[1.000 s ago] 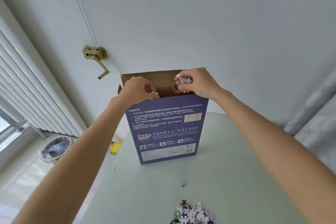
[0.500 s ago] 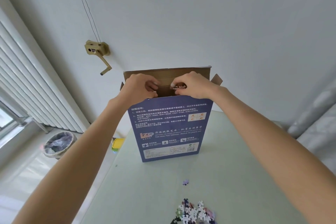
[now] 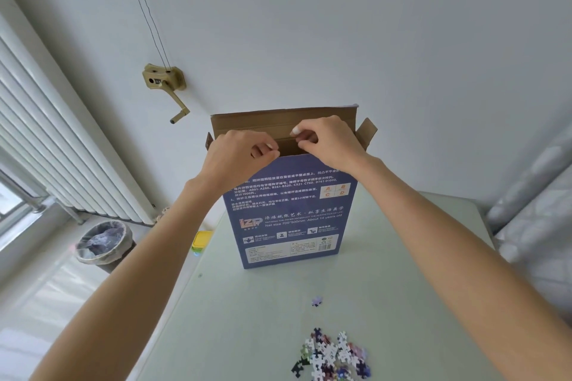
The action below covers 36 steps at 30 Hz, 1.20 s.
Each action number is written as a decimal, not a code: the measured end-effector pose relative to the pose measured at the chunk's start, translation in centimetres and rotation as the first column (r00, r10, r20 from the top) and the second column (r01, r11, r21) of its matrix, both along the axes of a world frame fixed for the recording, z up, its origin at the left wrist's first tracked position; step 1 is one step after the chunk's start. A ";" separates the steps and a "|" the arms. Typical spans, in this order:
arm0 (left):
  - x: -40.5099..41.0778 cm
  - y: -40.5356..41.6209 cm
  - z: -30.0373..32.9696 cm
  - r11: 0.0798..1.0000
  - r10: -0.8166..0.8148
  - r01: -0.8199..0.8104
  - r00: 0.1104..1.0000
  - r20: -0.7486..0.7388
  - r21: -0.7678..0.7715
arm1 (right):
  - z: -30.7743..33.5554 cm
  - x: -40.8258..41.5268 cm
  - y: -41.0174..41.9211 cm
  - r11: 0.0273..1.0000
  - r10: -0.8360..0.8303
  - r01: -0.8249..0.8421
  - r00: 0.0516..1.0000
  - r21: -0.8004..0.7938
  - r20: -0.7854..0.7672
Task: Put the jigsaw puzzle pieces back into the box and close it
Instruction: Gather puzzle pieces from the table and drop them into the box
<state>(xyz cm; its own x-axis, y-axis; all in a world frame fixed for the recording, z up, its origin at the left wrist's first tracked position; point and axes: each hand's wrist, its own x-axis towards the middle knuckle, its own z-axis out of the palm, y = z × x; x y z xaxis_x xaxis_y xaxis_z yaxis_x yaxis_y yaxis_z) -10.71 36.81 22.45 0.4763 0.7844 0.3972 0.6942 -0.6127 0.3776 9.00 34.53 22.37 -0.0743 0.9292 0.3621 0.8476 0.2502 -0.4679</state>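
Pale green bench (image 3: 253, 318) under a white wall, and the blue puzzle box (image 3: 288, 210) is stood upright at twelve o'clock, its brown top flap (image 3: 278, 122) raised and the mouth open. Both hands are held at that opening: the left hand (image 3: 238, 155) and the right hand (image 3: 331, 142) each show a loosely curled grip with nothing visibly held inside. A heap of puzzle pieces (image 3: 332, 356) is seen at five o'clock on the bench, with one stray piece (image 3: 316, 300) just beyond it. Judged from this, packing is only partly done; the heap must be gathered and the flap closed.
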 end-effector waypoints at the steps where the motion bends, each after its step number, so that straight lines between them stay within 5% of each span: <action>1: -0.2 -0.1 -0.1 1.000 -0.001 0.001 1.000 0.000 0.015 | -0.1 -0.1 -0.3 0.998 0.002 0.001 0.999 0.067 -0.039; 6: -0.4 -2.2 -1.1 0.960 -0.025 0.015 0.999 0.030 0.280 | -1.5 -0.7 -4.9 0.911 0.038 0.043 0.981 0.409 -0.188; 11: -0.2 -8.3 -6.2 0.930 -0.146 0.102 0.984 0.099 0.353 | -9.4 -0.1 -13.8 0.940 -0.059 0.122 0.978 0.318 -0.200; 15: 0.3 -13.7 -13.9 0.988 -0.154 0.153 0.986 0.064 0.016 | -17.9 1.1 -21.9 0.977 -0.212 0.210 0.957 -0.029 -0.197; 18: 0.8 -16.2 -19.5 0.933 -0.144 0.092 0.981 -0.127 -0.348 | -22.3 1.9 -27.3 0.924 -0.322 0.282 0.938 -0.260 -0.127; 21: 1.3 -20.2 -25.0 0.829 -0.179 0.009 0.952 -0.250 -0.560 | -26.1 2.8 -33.7 0.777 -0.477 0.425 0.879 -0.463 0.005; 26: 0.8 -26.4 -29.1 0.765 -0.081 -0.137 0.949 -0.305 -0.630 | -29.8 2.3 -42.0 0.389 -0.649 0.565 0.729 -0.728 0.218; 31: -1.1 -29.2 -30.4 0.698 -0.030 -0.276 0.910 -0.413 -0.661 | -31.2 -1.8 -41.6 0.523 -0.640 0.462 0.768 -0.716 0.028; 36: -1.8 -31.5 -31.3 0.609 -0.009 -0.276 0.935 -0.354 -0.744 | -31.5 -5.5 -36.4 0.676 -0.482 0.260 0.864 -0.689 -0.147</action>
<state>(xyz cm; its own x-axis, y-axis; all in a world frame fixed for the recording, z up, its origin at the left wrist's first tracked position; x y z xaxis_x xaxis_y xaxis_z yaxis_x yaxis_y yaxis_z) -12.48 5.32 -8.84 0.3170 0.7885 -0.5270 0.9023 -0.0796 0.4237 3.50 -1.87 -9.14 0.3333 0.8661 -0.3725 0.5954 -0.4997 -0.6291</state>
